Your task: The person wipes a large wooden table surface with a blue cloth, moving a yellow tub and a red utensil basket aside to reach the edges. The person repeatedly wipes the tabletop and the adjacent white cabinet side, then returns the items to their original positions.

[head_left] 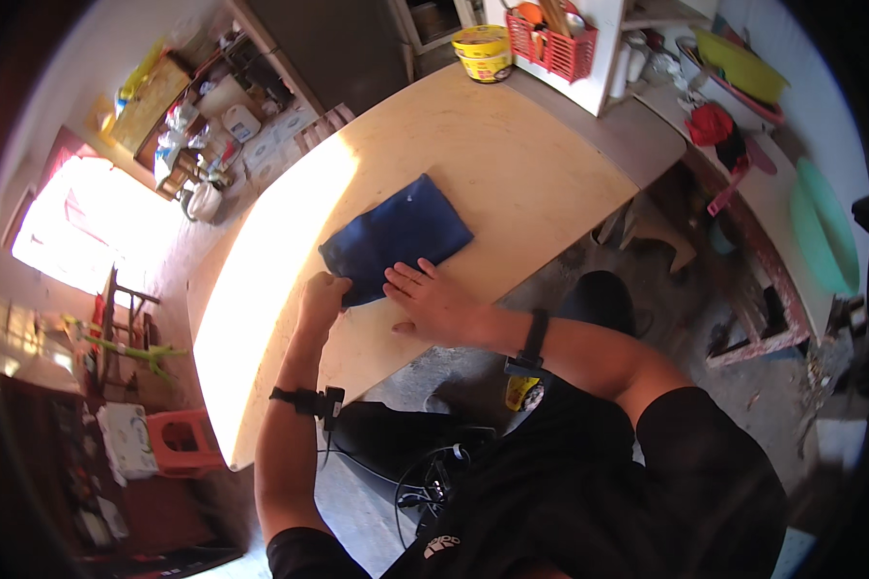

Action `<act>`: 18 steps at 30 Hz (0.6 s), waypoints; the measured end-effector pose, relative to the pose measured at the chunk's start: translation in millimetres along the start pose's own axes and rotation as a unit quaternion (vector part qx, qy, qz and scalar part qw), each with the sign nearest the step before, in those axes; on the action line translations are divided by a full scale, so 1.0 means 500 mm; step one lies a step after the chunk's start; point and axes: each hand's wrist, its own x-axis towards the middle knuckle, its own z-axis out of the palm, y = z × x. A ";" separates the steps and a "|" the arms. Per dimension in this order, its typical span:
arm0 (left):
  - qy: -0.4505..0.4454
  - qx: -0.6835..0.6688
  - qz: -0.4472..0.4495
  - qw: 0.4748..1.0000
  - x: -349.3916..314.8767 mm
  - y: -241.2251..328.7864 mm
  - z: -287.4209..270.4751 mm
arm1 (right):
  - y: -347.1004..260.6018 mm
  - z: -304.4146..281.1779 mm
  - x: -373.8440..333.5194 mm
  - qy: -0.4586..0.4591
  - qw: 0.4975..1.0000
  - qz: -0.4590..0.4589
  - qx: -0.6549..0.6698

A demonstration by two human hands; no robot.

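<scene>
A folded dark blue cloth (397,238) lies on the pale wooden table (512,164). The right hand (434,301) rests flat at its near edge; the left hand (321,299) seemingly pinches its corner.

Single view only: head camera is looking steeply down from above the person's own chest, facing forward over the table (512,164), sitting close to both forearms; fisheye is bending the room around the rim.

Folded dark-blue cloth (397,238) flat on table (512,164)
</scene>
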 end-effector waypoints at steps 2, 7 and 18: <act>0.012 -0.125 -0.001 0.992 0.003 0.031 0.010 | -0.001 -0.002 -0.006 0.030 0.999 0.003 0.029; -0.002 -0.091 0.097 0.991 0.044 0.152 0.068 | -0.003 -0.029 -0.039 0.105 0.994 0.011 0.035; 0.006 -0.005 0.135 0.991 -0.013 0.113 0.002 | 0.072 -0.152 -0.067 0.258 0.957 0.055 0.120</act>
